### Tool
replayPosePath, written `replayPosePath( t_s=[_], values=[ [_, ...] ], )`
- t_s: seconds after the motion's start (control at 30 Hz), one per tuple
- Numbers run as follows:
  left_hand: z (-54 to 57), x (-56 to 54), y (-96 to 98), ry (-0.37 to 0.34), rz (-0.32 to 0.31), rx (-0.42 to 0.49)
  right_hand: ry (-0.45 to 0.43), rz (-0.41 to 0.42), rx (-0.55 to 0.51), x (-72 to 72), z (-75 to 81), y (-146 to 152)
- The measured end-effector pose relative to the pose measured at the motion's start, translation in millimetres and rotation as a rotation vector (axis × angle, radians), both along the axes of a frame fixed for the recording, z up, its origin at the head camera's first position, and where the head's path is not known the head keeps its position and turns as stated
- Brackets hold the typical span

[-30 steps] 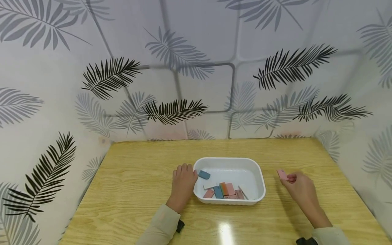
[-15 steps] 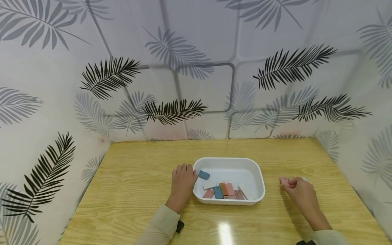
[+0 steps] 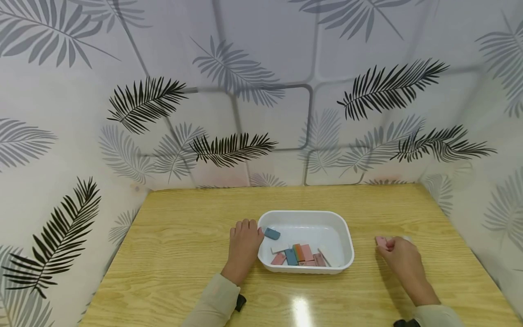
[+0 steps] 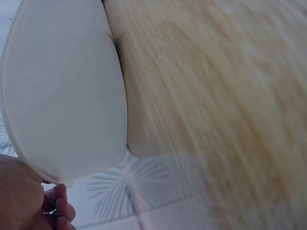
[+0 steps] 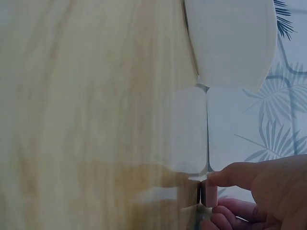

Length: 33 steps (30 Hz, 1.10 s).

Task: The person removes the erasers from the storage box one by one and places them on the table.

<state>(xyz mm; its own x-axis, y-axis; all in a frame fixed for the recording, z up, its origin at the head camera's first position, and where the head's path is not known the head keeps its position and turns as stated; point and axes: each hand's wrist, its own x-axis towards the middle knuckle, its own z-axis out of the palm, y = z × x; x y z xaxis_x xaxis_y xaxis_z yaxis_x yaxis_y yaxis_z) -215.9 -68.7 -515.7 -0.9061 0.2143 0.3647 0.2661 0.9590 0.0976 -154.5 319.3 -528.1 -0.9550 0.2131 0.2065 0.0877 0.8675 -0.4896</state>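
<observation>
My left hand (image 3: 244,243) grips the left rim of a white plastic tray (image 3: 347,238); in the left wrist view, the thumb side and curled fingers (image 4: 61,203) meet at the tray's edge. Between thumb and fingers, my right hand (image 3: 402,259) pinches a pink eraser (image 3: 380,241) to the right of the tray. The right wrist view shows this eraser close at the tabletop, under the thumb (image 5: 235,173). Inside the tray lie a blue eraser (image 3: 272,234) near the left hand and a cluster of pink, blue, white and striped erasers (image 3: 306,252) along the front.
A wooden table (image 3: 184,227) carries the tray. Leaf-patterned cloth (image 3: 261,113) rises behind it and on both sides. A small whitish piece (image 3: 407,238) shows just behind the right hand's knuckles.
My right hand has lowered the pink eraser toward the tabletop, and a whitish piece now shows behind its knuckles. The left hand and the tray stay in place.
</observation>
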Motion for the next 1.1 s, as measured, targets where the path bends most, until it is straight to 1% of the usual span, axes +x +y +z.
replayPosePath(
  t_s=[0.13,0.37,0.63,0.73,0.83,0.9,0.97,1.1],
  values=[
    [1.1,0.4,0.6,-0.007,0.0,0.004,-0.014,0.012,0.014,-1.1,1.1,-1],
    [0.1,-1.0,0.8,0.007,-0.004,0.005,-0.036,0.021,0.071,-4.7,3.5,-3],
    [1.5,-2.8,1.4,0.024,0.002,0.029,-0.054,0.066,0.106,-5.1,15.0,-8],
    [2.7,-2.0,1.5,0.031,-0.002,0.027,-0.063,0.064,0.093,-4.3,18.7,-12],
    [3.4,-0.8,1.4,0.039,-0.01,0.013,-0.061,0.077,0.062,-3.0,23.8,-20],
    [4.0,0.0,1.4,0.039,-0.014,0.004,-0.043,0.102,0.038,-2.0,29.0,-28],
    [3.7,0.4,1.5,0.031,-0.011,0.0,-0.001,0.143,0.023,-1.0,35.5,-39],
    [2.7,0.9,0.8,0.027,-0.007,0.001,0.166,0.238,0.026,3.1,44.5,-68]
  ],
)
